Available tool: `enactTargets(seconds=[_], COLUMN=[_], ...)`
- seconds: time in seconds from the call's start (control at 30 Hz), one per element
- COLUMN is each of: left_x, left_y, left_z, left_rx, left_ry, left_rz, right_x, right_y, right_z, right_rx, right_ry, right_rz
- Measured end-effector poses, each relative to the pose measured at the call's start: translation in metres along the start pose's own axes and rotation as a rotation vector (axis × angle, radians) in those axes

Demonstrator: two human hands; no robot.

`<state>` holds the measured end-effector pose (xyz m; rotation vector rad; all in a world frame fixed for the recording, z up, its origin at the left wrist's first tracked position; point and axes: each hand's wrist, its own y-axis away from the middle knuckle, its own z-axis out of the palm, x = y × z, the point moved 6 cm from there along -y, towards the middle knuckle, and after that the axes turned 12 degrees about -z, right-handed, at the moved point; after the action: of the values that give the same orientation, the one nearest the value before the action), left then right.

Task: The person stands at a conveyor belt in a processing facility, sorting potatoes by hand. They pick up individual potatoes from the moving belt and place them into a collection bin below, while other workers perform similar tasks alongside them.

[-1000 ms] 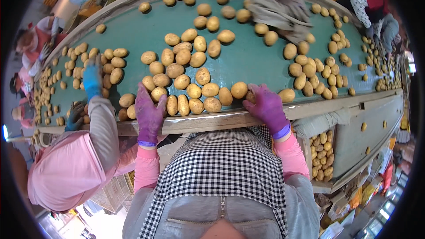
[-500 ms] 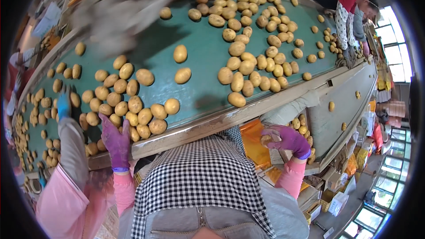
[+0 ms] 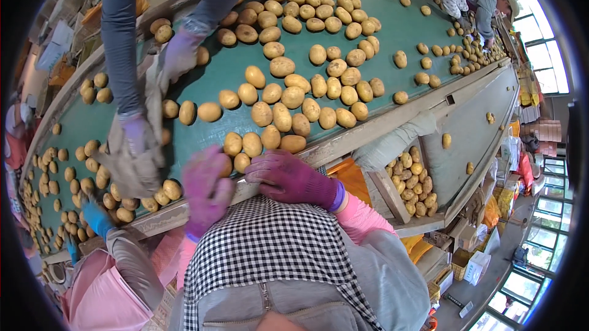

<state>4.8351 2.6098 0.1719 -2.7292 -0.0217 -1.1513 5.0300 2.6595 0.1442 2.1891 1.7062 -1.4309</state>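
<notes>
Purple-gloved left hand (image 3: 206, 193), blurred; purple-gloved right hand (image 3: 293, 177), palm hidden; blue-grey-sleeved co-worker (image 3: 124, 46), cut off by upper edge.

Purple-gloved hands (image 3: 294, 177) at near rail (image 3: 374, 125), potatoes (image 3: 281, 66) across green belt (image 3: 405, 30)

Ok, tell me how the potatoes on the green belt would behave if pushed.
The potatoes would likely roll, perhaps unevenly, since many look oval. Pushed ones may bump neighbours, as several lie close together. Their plump shapes suggest firmness.

Open belt (image 3: 189, 147) between cloth (image 3: 132, 165) and potatoes (image 3: 281, 117), beyond the rail (image 3: 158, 221)
</notes>
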Motion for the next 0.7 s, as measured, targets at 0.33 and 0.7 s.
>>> enactTargets(seconds=[0.33,0.7], left_x=[-0.094,-0.023], left_y=[0.069,-0.010], left_z=[-0.098,0.015], left_rx=[0.505,0.005], left_ry=[-0.454,-0.505], left_rz=[-0.427,-0.531], right_x=[0.037,0.041], right_y=[0.036,0.034], right_z=[-0.087,-0.139], right_rx=[0.012,0.098], right_ry=[-0.017,-0.094], right_rz=[0.062,0.415])
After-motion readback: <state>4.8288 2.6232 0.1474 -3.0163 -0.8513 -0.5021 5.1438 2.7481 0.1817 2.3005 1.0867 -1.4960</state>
